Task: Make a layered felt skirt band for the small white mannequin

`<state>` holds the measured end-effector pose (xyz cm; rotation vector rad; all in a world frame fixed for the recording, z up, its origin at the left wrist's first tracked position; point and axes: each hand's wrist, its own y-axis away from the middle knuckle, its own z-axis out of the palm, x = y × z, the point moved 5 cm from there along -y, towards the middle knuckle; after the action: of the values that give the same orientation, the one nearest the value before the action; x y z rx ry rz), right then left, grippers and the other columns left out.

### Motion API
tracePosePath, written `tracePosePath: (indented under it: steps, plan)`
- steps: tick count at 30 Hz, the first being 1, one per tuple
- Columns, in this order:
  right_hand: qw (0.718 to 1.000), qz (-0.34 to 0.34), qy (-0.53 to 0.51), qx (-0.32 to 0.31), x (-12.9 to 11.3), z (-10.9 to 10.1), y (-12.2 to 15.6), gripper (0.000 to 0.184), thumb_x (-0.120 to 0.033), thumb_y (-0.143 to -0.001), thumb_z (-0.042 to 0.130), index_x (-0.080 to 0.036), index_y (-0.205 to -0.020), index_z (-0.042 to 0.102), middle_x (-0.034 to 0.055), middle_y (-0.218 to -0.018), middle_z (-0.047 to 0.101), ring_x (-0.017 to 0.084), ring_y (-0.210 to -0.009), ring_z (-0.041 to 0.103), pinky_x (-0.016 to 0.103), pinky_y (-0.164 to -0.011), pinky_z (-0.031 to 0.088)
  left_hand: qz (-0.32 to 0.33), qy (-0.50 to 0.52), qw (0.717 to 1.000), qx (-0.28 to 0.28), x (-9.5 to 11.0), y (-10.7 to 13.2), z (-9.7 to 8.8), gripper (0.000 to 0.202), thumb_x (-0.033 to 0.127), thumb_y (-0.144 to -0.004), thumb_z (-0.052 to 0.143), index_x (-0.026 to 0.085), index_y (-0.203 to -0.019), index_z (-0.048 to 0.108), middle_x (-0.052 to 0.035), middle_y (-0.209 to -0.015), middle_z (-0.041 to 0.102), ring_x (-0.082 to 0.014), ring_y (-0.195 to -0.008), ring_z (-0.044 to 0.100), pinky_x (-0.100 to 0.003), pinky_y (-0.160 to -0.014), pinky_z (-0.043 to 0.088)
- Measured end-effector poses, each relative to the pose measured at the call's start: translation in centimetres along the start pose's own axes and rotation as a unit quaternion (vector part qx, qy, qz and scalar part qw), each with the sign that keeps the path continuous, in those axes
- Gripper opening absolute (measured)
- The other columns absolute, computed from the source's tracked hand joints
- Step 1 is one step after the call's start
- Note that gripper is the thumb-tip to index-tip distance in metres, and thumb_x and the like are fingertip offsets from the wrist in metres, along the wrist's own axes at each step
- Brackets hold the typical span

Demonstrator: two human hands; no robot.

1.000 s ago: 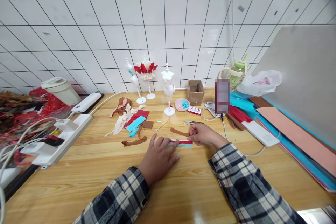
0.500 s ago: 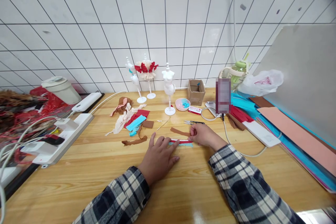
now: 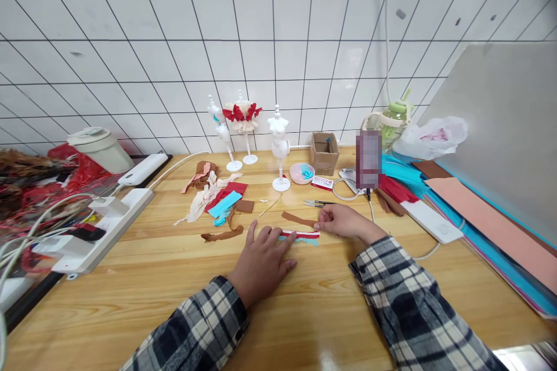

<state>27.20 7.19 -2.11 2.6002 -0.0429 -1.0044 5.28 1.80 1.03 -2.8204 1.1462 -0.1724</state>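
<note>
My left hand lies flat on the table with fingers spread. Its fingertips press on the left part of a layered strip, white and red with light blue along the near edge. The right end of that strip is bare of fingers. My right hand is closed in a pinch at the right end of a thin brown strip, which lies slanted just behind the layered one. Behind the right fingers rest small thread snips, partly covered by the hand. A thin stick lies behind my left fingers.
Scraps of coloured material lie left of centre. White mini dress forms stand along the back, near a pink bowl and a cardboard box. A power strip is at left. Coloured sheets and a phone are at right.
My right hand has shifted slightly right and away from me, off the end of the layered strip to the brown strip's end. My left hand has stayed in place.
</note>
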Motion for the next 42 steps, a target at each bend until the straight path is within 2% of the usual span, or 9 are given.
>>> tracePosePath:
  steps: [6, 14, 20, 24, 29, 34, 39, 40, 42]
  plan:
    - [0.996, -0.019, 0.088, 0.028, -0.7, 0.0, 0.1, 0.020, -0.031, -0.065, 0.073, -0.019, -0.074, 0.060, -0.0022, -0.072, 0.064, 0.011, -0.065, 0.054, 0.020, -0.054, 0.033, -0.001, 0.002, 1.000, -0.003, -0.1, 0.0, 0.2, 0.050, 0.053, -0.091, 0.035, 0.032, -0.136, 0.043, -0.0070, -0.120, 0.055, -0.0261, -0.112, 0.045, -0.056, -0.109, 0.011]
    - [0.996, -0.081, 0.036, -0.017, -0.7, 0.6, -0.1, 0.023, -0.041, -0.075, 0.063, -0.018, -0.080, 0.065, 0.0004, -0.071, 0.062, 0.012, -0.063, 0.053, 0.021, -0.054, 0.035, 0.008, 0.023, 1.000, 0.014, -0.2, -0.1, -0.2, 0.049, 0.046, -0.091, 0.041, 0.031, -0.137, 0.041, -0.0068, -0.114, 0.058, -0.0261, -0.109, 0.047, -0.057, -0.108, 0.014]
    - [0.992, -0.105, 0.066, -0.040, -1.7, 1.2, 0.4, 0.009, -0.025, -0.069, 0.066, -0.019, -0.075, 0.064, -0.0016, -0.069, 0.063, 0.011, -0.061, 0.051, 0.021, -0.052, 0.034, 0.014, 0.055, 0.997, 0.049, -0.5, -0.3, -1.3, 0.040, 0.038, -0.092, 0.043, 0.028, -0.130, 0.048, -0.0051, -0.109, 0.061, -0.0232, -0.104, 0.050, -0.055, -0.108, 0.014]
    - [0.988, -0.122, 0.076, -0.050, -2.3, 1.2, 0.5, 0.007, -0.025, -0.071, 0.063, -0.018, -0.072, 0.064, -0.0016, -0.068, 0.063, 0.011, -0.060, 0.051, 0.022, -0.052, 0.034, 0.008, 0.075, 0.993, 0.086, -1.0, -0.1, -1.9, 0.035, 0.036, -0.092, 0.043, 0.027, -0.125, 0.053, -0.0043, -0.106, 0.062, -0.0218, -0.102, 0.051, -0.052, -0.107, 0.018]
    - [0.977, -0.130, 0.096, 0.139, -3.5, -1.0, 0.9, 0.011, -0.028, -0.078, 0.059, -0.020, -0.084, 0.062, -0.0003, -0.077, 0.064, 0.012, -0.069, 0.054, 0.023, -0.059, 0.035, 0.004, 0.091, 0.992, 0.086, -1.1, -0.2, -1.7, 0.027, 0.033, -0.090, 0.047, 0.027, -0.113, 0.061, -0.0044, -0.099, 0.062, -0.0220, -0.097, 0.052, -0.049, -0.104, 0.024]
    - [0.975, -0.101, 0.159, 0.114, -3.7, 0.6, 0.4, 0.013, -0.032, -0.076, 0.065, -0.023, -0.086, 0.064, 0.0000, -0.081, 0.065, 0.014, -0.072, 0.056, 0.024, -0.059, 0.034, -0.004, 0.108, 0.992, 0.060, -1.4, -0.5, -0.8, 0.025, 0.034, -0.090, 0.048, 0.026, -0.109, 0.063, -0.0049, -0.100, 0.062, -0.0228, -0.097, 0.052, -0.046, -0.096, 0.033]
    - [0.943, -0.101, 0.145, 0.281, -4.4, -0.4, 0.7, 0.027, -0.025, -0.088, 0.050, -0.022, -0.115, 0.057, 0.0063, -0.109, 0.064, 0.018, -0.095, 0.058, 0.027, -0.074, 0.039, -0.031, 0.140, 0.988, 0.062, -2.2, -0.6, -0.7, 0.029, 0.036, -0.093, 0.043, 0.025, -0.112, 0.063, -0.0065, -0.101, 0.062, -0.0227, -0.097, 0.052, -0.042, -0.089, 0.038]
    - [0.943, -0.115, 0.140, 0.278, -4.6, -0.6, 0.9, 0.027, -0.026, -0.089, 0.049, -0.021, -0.114, 0.058, 0.0066, -0.111, 0.063, 0.018, -0.096, 0.058, 0.027, -0.075, 0.040, -0.035, 0.143, 0.987, 0.066, -2.3, -0.6, -0.8, 0.029, 0.036, -0.093, 0.043, 0.025, -0.111, 0.063, -0.0065, -0.101, 0.062, -0.0226, -0.097, 0.052, -0.041, -0.089, 0.038]
    - [0.960, -0.148, 0.139, 0.191, -4.8, -0.1, 0.8, 0.020, -0.030, -0.087, 0.053, -0.022, -0.102, 0.064, 0.0048, -0.101, 0.064, 0.017, -0.089, 0.059, 0.026, -0.073, 0.040, -0.040, 0.148, 0.986, 0.072, -2.6, -0.5, -0.9, 0.030, 0.037, -0.093, 0.042, 0.024, -0.110, 0.063, -0.0066, -0.100, 0.063, -0.0225, -0.096, 0.053, -0.041, -0.089, 0.038]
